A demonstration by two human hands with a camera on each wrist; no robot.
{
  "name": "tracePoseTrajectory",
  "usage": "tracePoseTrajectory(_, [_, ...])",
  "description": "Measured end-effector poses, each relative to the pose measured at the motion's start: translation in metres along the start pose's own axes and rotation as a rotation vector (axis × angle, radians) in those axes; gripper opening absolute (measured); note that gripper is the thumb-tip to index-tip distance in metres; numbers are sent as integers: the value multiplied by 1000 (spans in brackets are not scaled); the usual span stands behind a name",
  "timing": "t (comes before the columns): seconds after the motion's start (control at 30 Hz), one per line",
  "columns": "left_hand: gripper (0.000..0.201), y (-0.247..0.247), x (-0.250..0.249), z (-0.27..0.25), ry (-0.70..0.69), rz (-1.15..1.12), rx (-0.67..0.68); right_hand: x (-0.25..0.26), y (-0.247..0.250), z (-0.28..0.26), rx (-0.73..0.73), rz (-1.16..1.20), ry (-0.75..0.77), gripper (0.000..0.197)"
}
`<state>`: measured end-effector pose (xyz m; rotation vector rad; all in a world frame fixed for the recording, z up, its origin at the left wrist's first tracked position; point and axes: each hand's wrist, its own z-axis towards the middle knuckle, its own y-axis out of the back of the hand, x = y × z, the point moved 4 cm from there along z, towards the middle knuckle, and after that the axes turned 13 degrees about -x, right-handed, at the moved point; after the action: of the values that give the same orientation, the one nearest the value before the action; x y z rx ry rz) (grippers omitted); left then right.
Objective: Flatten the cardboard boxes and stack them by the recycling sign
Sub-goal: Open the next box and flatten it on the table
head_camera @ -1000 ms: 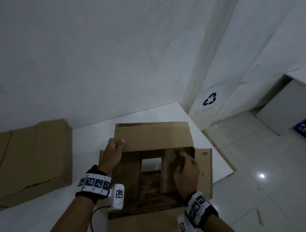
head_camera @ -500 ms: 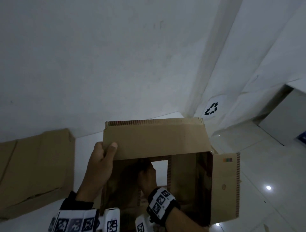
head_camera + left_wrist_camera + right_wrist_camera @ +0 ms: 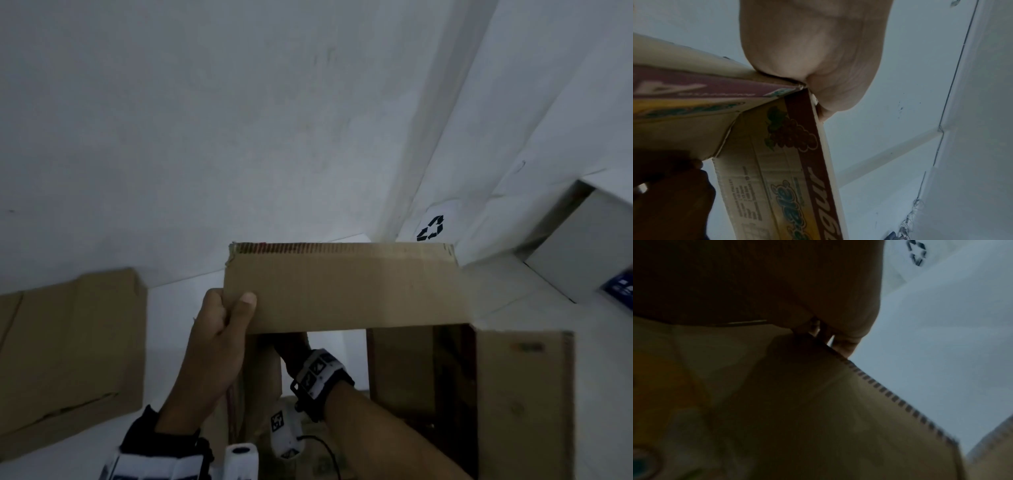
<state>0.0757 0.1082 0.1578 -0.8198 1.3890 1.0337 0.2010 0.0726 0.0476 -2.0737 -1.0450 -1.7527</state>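
Observation:
I hold an open brown cardboard box [image 3: 342, 287] up in front of me, above the white table [image 3: 178, 291]. My left hand [image 3: 222, 329] grips the left end of its far flap, thumb on the inner face. In the left wrist view the palm wraps the corner of the printed box [image 3: 777, 162]. My right hand [image 3: 293, 344] reaches inside under that flap, its fingers hidden in the head view. In the right wrist view the fingers [image 3: 844, 345] curl over the corrugated edge of a box flap [image 3: 818, 402]. The recycling sign [image 3: 430, 228] is on the wall beyond the box.
A second closed cardboard box [image 3: 68, 359] lies on the table at the left. A white wall stands close behind. To the right are tiled floor [image 3: 534, 308] and a grey cabinet [image 3: 582, 246]. The box's right flap [image 3: 524, 394] sticks out sideways.
The box has come up off the table toward me. My right hand moved from the right inner flap leftward, under the far flap. My left hand kept its hold.

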Motion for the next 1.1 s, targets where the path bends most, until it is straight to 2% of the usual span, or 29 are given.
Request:
tracePoseTrajectory(0.07, [29, 2, 4, 5, 13, 16, -20, -10, 3, 3, -39, -100, 29, 9])
tracePoseTrajectory(0.13, [29, 4, 8, 10, 16, 36, -47, -19, 16, 6, -57, -462, 137, 35])
tracePoseTrajectory(0.2, [30, 8, 13, 16, 24, 48, -74, -22, 33, 4, -28, -805, 387, 34])
tracePoseTrajectory(0.27, [31, 11, 19, 21, 34, 62, -90, -27, 48, 2, 91, -1143, 568, 33])
tracePoseTrajectory(0.3, [32, 12, 21, 23, 32, 77, -97, -32, 56, 4, 153, -1308, 593, 37])
tracePoseTrajectory(0.37, [34, 15, 23, 26, 20, 103, -104, -50, 73, 10, 257, -1614, 547, 43])
tracePoseTrajectory(0.43, [36, 17, 22, 25, 5, 114, -111, -63, 91, 17, 262, -1876, 528, 40])
tracePoseTrajectory(0.5, [37, 17, 21, 23, -6, 110, -118, -73, 109, 23, 256, -2002, 453, 37])
tracePoseTrajectory(0.63, [32, 12, 19, 16, -1, 64, -105, -74, 119, 26, 247, -2014, 437, 39])
tracePoseTrajectory(0.73, [27, 10, 25, 14, 16, 59, -90, -62, 112, 13, 224, -1737, 385, 44])
tracePoseTrajectory(0.8, [27, 13, 34, 15, 39, 56, -97, -43, 109, -4, 93, -1377, 380, 38])
tracePoseTrajectory(0.9, [28, 22, 47, 18, 82, 59, -116, -2, 125, -44, -228, -949, 549, 10])
tracePoseTrajectory(0.93, [28, 26, 50, 19, 91, 67, -122, 6, 136, -54, -319, -837, 580, 11])
tracePoseTrajectory(1.0, [27, 34, 56, 20, 102, 82, -134, 21, 160, -66, -489, -698, 618, 24])
tracePoseTrajectory(1.07, [28, 40, 59, 22, 110, 84, -136, 29, 182, -66, -625, -730, 691, 43])
tracePoseTrajectory(1.1, [29, 43, 60, 22, 114, 75, -133, 28, 191, -59, -634, -794, 696, 59])
